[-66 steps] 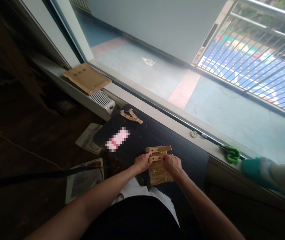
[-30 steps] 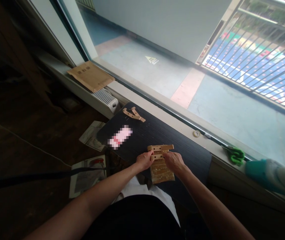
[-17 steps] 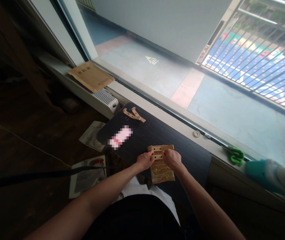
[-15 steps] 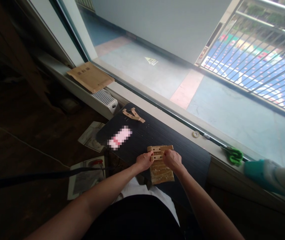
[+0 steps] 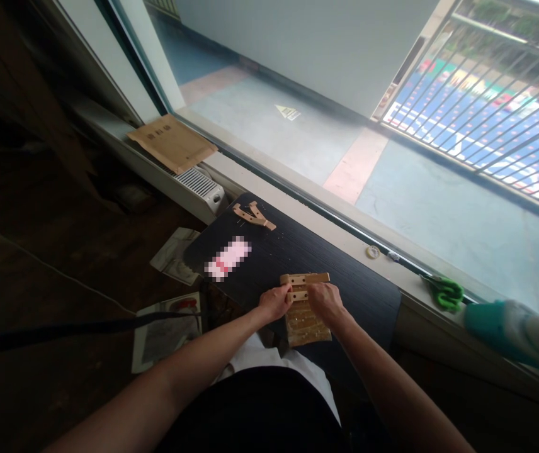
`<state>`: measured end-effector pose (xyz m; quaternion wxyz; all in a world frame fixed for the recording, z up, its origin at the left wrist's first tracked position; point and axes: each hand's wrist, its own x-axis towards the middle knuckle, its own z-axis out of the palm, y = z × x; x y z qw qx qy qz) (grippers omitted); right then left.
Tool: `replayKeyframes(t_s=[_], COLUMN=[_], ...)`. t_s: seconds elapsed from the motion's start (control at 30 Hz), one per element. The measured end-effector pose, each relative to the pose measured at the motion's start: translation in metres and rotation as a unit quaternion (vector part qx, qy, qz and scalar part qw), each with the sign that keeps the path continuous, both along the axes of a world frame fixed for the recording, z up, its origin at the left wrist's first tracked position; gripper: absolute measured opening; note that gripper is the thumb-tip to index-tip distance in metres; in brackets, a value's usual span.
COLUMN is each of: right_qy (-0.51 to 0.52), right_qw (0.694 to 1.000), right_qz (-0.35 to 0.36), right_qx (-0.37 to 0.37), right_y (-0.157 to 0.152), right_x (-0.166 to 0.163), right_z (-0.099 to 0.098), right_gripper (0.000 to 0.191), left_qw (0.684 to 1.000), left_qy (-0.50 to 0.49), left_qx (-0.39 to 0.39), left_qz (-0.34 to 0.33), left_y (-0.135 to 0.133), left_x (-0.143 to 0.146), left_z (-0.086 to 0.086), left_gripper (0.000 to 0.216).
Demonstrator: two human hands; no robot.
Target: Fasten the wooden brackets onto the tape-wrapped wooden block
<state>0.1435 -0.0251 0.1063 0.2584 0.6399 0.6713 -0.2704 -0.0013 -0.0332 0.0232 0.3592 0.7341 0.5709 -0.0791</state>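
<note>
My left hand (image 5: 275, 303) is closed on the left end of a pale wooden piece (image 5: 299, 296) with dark holes in it. My right hand (image 5: 326, 302) forms a fist over the right end of that piece; whatever else its fingers may hold is hidden. Just beyond lies a second holed wooden piece (image 5: 303, 279), roughly parallel to the first. Both pieces are over a brown, shiny, tape-like board (image 5: 308, 330) at the near side of the black table (image 5: 354, 283).
A Y-shaped wooden part (image 5: 254, 217) with thin pins beside it lies at the table's far left. A blurred pink item (image 5: 226, 258) is nearer. On the sill sit a tape roll (image 5: 372, 251) and green-handled scissors (image 5: 446, 294). A brown envelope (image 5: 172, 143) rests on the radiator.
The view has shifted very slightly. My right hand has tilted a little and sits slightly closer to my left hand; both stay at the wooden pieces.
</note>
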Motion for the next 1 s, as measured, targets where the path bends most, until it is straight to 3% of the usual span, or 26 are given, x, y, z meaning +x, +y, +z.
replayKeyframes(t_s=[0.27, 0.5, 0.63, 1.0], right_qy=[-0.031, 0.007, 0.021, -0.033], right_qw=[0.998, 1.0, 0.999, 0.996], right_qz=[-0.057, 0.01, 0.03, -0.078], right_qx=[0.011, -0.004, -0.011, 0.017], right_y=[-0.004, -0.001, -0.001, -0.009], right_x=[0.005, 0.003, -0.003, 0.014], right_z=[-0.004, 0.015, 0.016, -0.001], right_gripper=[0.026, 0.029, 0.03, 0.025], left_qw=[1.0, 1.0, 1.0, 1.0], left_qy=[-0.001, 0.001, 0.005, 0.005], left_qx=[0.002, 0.002, -0.003, -0.005], left_qz=[-0.002, -0.004, -0.004, 0.003], left_y=[0.0, 0.0, 0.001, 0.0], left_x=[0.0, 0.0, 0.0, 0.001], left_z=[0.001, 0.002, 0.002, 0.004], left_gripper=[0.022, 0.022, 0.021, 0.024])
